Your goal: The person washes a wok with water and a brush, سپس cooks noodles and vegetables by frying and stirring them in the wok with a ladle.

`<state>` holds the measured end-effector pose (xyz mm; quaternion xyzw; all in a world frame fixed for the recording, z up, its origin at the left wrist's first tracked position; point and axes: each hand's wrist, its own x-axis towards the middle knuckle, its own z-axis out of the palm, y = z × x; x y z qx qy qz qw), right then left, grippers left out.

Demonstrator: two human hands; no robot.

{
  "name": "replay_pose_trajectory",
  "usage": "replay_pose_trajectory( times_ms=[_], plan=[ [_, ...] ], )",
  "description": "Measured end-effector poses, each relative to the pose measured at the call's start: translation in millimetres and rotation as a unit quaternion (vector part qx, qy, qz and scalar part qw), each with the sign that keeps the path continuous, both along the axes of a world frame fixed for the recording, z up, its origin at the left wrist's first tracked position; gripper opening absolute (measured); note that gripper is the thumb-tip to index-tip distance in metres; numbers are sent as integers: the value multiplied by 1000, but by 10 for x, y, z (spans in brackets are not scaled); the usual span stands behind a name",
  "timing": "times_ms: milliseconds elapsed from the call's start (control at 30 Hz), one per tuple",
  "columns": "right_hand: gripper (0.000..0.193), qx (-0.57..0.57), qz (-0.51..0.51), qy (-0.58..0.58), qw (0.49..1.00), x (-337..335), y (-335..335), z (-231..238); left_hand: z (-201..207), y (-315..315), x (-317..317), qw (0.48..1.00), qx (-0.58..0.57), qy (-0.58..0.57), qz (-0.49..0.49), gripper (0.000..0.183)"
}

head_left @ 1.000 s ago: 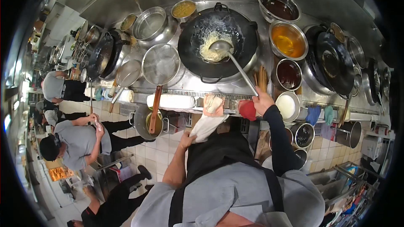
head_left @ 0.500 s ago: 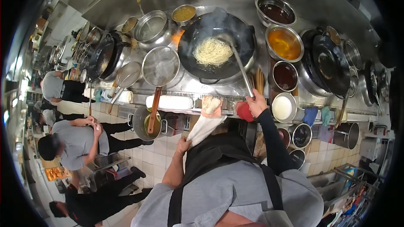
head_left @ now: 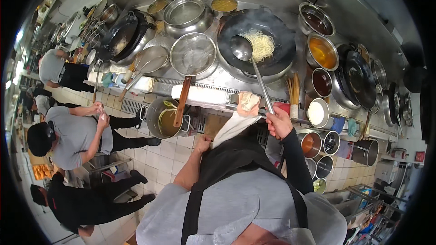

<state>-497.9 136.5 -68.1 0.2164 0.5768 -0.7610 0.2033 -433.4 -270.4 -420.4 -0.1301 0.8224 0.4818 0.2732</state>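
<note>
My right hand (head_left: 279, 123) is closed round the end of a long metal ladle (head_left: 260, 80). The ladle's round bowl sits inside a black wok (head_left: 284, 54), at the left side of a heap of pale noodles (head_left: 260, 45). Faint steam rises from the wok. At my waist, my left hand (head_left: 203, 144) is closed on the lower end of a white cloth (head_left: 230, 129). The cloth's upper end is bunched with a pinkish cloth (head_left: 249, 103) at the stove's front edge.
Left of the wok lie a wooden-handled strainer (head_left: 193, 54) and a pot of water (head_left: 185, 12). Bowls of orange liquid (head_left: 323, 52) and dark sauce (head_left: 321, 83) stand right, near a bamboo brush (head_left: 294, 93). A stockpot (head_left: 165, 120) is low left. Co-workers (head_left: 75, 131) stand further left.
The ladle's bowl has moved from the noodles' right side to their left. The noodles are looser in shape. The whole view has shifted, and both hands keep their holds.
</note>
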Motion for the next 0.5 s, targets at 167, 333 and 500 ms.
replay_pose_trajectory(
  times_ms=[167,333,500],
  plan=[
    [17,24,13,-16,1000,121,-365,79,-339,-593,416,984,-60,-105,133,16],
    [28,-71,7,-42,997,164,-245,369,-936,-1235,884,975,-123,-142,116,21],
    [31,513,5,183,839,-327,-306,-230,-1187,-1590,1152,994,-77,-80,-6,22]
  ],
)
